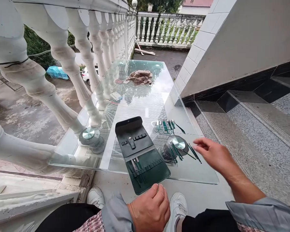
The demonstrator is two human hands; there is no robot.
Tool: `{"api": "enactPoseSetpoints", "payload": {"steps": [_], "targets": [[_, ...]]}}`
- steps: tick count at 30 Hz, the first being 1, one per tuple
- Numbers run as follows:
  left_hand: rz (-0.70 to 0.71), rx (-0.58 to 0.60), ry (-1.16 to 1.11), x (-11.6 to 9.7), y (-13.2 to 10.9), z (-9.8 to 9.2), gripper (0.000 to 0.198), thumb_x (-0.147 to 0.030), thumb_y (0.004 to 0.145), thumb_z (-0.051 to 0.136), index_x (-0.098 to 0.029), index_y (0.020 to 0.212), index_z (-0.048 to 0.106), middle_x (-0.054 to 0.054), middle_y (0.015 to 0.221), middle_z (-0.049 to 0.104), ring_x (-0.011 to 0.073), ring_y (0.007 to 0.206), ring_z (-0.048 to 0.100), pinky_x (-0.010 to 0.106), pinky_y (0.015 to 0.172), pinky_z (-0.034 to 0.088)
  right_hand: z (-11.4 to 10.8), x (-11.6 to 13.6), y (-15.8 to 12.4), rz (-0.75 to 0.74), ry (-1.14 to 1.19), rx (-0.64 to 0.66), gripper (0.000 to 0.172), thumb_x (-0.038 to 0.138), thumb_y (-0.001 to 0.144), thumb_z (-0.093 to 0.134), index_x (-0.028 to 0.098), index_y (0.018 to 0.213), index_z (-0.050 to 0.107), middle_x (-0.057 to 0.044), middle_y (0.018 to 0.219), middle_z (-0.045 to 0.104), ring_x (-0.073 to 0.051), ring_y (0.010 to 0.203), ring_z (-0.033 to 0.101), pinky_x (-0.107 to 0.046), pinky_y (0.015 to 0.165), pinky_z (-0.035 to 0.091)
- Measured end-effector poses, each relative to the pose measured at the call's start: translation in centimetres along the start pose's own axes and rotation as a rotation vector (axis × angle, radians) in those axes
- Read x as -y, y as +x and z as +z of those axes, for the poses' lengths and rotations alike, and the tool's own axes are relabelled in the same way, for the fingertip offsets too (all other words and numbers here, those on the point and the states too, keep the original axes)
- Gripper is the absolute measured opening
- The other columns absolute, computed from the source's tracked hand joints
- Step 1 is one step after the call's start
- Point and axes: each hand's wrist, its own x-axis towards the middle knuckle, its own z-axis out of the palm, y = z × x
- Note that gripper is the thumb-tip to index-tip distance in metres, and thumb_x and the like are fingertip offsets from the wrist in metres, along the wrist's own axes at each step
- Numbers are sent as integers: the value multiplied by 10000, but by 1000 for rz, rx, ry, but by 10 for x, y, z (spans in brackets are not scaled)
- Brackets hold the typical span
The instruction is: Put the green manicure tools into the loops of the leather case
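Observation:
A dark green manicure case (147, 167) lies unfolded on the glass table, its near end over the edge. Several slim tools (135, 166) sit in the loops of its lower half; other loops hold nothing. My left hand (151, 206) is curled closed just below the case's near edge, and its palm is hidden. Beyond the case's right side my right hand (214, 154) has thumb and forefinger apart, close to thin green tools (194, 153) on the glass. More slim tools (176, 151) lie beside them. Nail clippers and scissors (166, 125) lie farther back in a group.
The glass table (145, 111) rests on round metal-capped supports (93, 138). A brown cloth (140, 77) and a small card (116, 96) lie toward its far end. A white balustrade (83, 48) runs along the left; stone steps (246, 129) rise at right.

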Motion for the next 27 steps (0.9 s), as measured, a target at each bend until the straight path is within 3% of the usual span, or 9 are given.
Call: {"api": "enactPoseSetpoints", "payload": {"steps": [3,6,11,21,27], "targets": [[3,5,6,0,1,0,273,-186,871,435,-43,1002,627,177,1031,636,284,963,594,432,807,456,-11,-20,6,53,-154,-82,181,349,724,520,238,803,640,-39,778,682,-204,675,588,-304,588,379],[2,5,6,0,1,0,275,-188,872,433,-46,1003,628,173,1029,637,284,962,595,426,801,458,-10,-28,8,29,-240,33,170,370,723,524,246,732,640,-28,735,676,-194,630,571,-293,552,353],[3,0,0,0,2,2,271,-186,871,436,-43,999,628,171,1024,637,286,957,598,426,796,455,-1,-20,4,11,-262,181,193,406,723,526,244,665,611,-8,658,643,-181,633,557,-272,557,347],[12,28,13,-3,2,5,273,-204,874,451,-46,1025,614,184,1055,627,281,967,590,440,814,442,9,-9,-3,-97,-271,158,140,282,736,489,230,625,558,-8,697,639,-160,629,525,-255,552,326],[1,8,-6,-2,2,5,275,-191,872,442,-37,1010,624,176,1036,630,288,960,594,438,808,448,9,-1,-4,-54,-281,238,135,285,742,479,235,646,560,-5,714,636,-159,656,541,-248,555,334]]}}
